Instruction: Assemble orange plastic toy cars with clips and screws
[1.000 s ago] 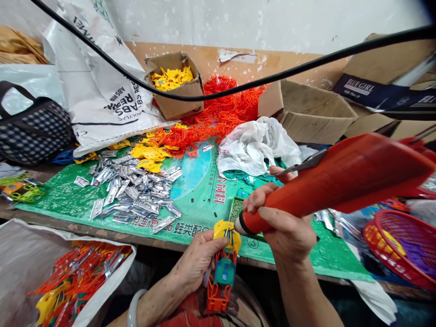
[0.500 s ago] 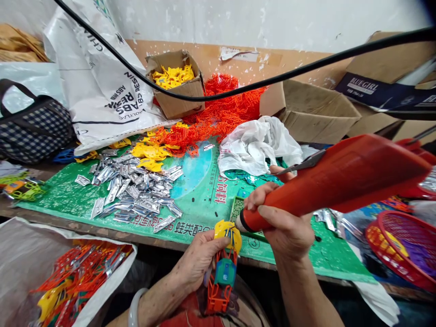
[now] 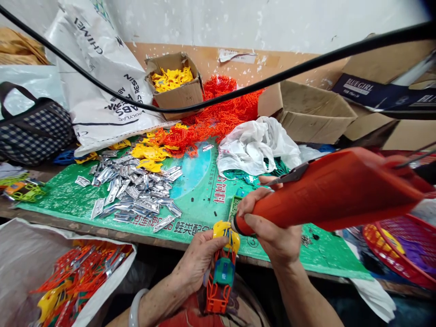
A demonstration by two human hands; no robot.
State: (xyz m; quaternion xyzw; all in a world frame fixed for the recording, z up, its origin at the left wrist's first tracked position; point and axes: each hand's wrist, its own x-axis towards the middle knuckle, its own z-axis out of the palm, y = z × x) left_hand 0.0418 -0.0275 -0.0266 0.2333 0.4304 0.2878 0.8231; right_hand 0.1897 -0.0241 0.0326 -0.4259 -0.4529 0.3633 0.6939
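My left hand is closed on a toy car body made of an orange lattice frame, a teal block and a yellow front piece. Its thumb presses on the yellow part. In my right hand is a red power screwdriver, tilted with its nose down to the left. The dark-ringed nose meets the right side of the yellow part; the bit itself is too small to make out. Behind the screwdriver's nose, a small green basket stands on the table, partly hidden.
Silver plates lie heaped on the green sheet, with yellow parts and tangled orange frames behind. A black cable hangs across the view. At lower left is a white sack of assembled pieces; a red basket stands right.
The screwdriver has shifted slightly left and its rear end has come down, with my right hand round it. The cable sags lower on the left. My left hand keeps its hold.
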